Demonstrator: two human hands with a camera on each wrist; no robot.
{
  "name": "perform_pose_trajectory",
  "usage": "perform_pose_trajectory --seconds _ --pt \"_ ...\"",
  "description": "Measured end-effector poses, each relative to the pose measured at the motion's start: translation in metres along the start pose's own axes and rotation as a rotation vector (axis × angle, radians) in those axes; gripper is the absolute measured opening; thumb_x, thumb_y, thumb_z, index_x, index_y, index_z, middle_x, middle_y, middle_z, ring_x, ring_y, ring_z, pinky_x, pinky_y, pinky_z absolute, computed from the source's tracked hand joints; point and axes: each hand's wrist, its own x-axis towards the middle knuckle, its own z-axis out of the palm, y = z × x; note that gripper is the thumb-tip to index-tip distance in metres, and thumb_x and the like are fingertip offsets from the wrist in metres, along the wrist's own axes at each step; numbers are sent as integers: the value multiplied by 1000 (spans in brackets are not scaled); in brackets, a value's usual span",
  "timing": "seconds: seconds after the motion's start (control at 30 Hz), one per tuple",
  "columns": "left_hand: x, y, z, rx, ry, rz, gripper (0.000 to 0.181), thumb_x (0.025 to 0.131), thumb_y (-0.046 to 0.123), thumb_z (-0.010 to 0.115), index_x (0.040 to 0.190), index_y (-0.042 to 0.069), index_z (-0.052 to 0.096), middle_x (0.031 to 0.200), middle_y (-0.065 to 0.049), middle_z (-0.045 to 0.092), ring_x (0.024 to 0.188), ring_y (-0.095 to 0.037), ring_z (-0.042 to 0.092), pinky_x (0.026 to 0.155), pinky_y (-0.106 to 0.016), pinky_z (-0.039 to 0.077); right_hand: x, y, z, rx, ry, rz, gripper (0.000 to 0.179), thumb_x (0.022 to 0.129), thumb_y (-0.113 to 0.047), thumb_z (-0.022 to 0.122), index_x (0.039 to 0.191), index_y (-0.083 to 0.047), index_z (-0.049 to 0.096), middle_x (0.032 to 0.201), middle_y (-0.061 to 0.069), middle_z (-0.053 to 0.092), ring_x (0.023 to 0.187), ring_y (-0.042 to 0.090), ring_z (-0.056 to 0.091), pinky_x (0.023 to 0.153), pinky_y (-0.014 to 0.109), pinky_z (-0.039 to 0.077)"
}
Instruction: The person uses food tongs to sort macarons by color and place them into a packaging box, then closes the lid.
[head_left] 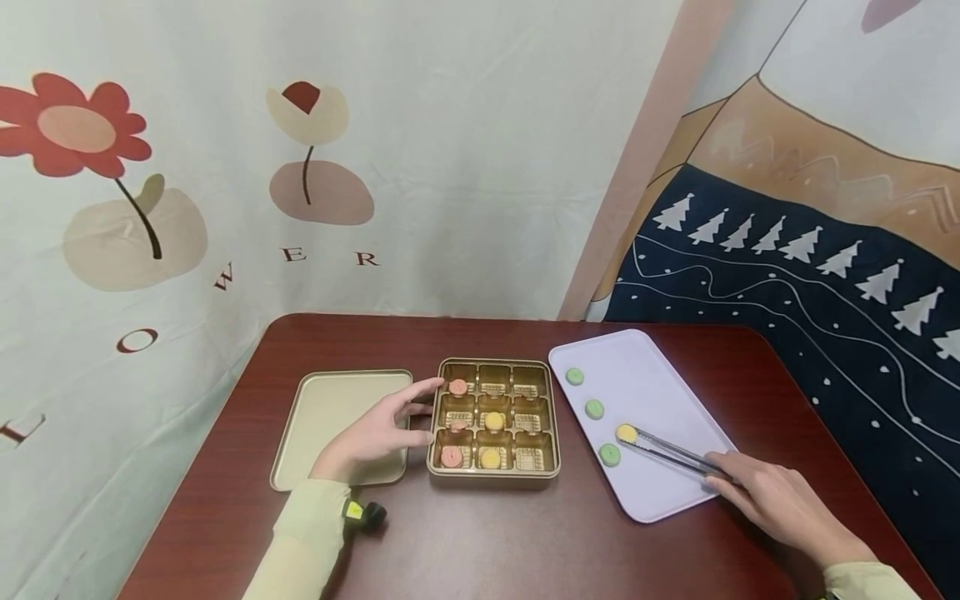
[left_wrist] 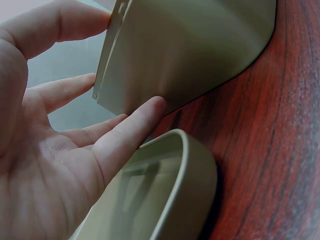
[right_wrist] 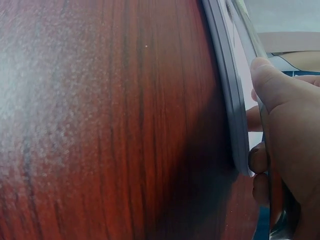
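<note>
- Right hand (head_left: 780, 493) grips long silver metal tongs (head_left: 678, 450) at round yellow piece (head_left: 626, 433); picking step, probably.
- Left hand's (head_left: 372, 435) spread fingers touch square golden box (head_left: 495, 478).
- Next likely needs gentle leftward lift.

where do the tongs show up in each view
Head: right of centre, below mid-height, the tongs reach over the tray from the right hand.
Left wrist: not in it.
Right wrist: along the right side, running down from the top edge, in the right hand.
Shared landmark: the red-brown table, in all three.
</note>
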Motion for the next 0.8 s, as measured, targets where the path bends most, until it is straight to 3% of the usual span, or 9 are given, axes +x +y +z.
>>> perform_pose_trajectory --seconds 0.4,0.63,0.8 --pt "0 1 0 -19 -10 5 88 89 4 78 163 -1 31 161 -25 42 134 -49 53 113 -64 42 10 -2 -7 2 9 31 35 84 -28 87 117 -18 76 104 -5 77 84 14 71 73 48 63" --pt "0 -1 0 0 -4 16 87 88 4 78 162 1 33 163 -23 39 135 -49 53 115 -65 40 26 1 -18 6 43 24 35 83 -22 87 116 -17 76 99 -5 75 77 11 64 66 46 60" --pt "0 -2 0 17 -3 18 87 88 5 78 162 2 33 164 -21 38 134 -48 54 115 -64 40 37 2 -25 6 40 35 37 85 -23 86 120 -13 75 103 0 76 79 13 64 69 49 62"
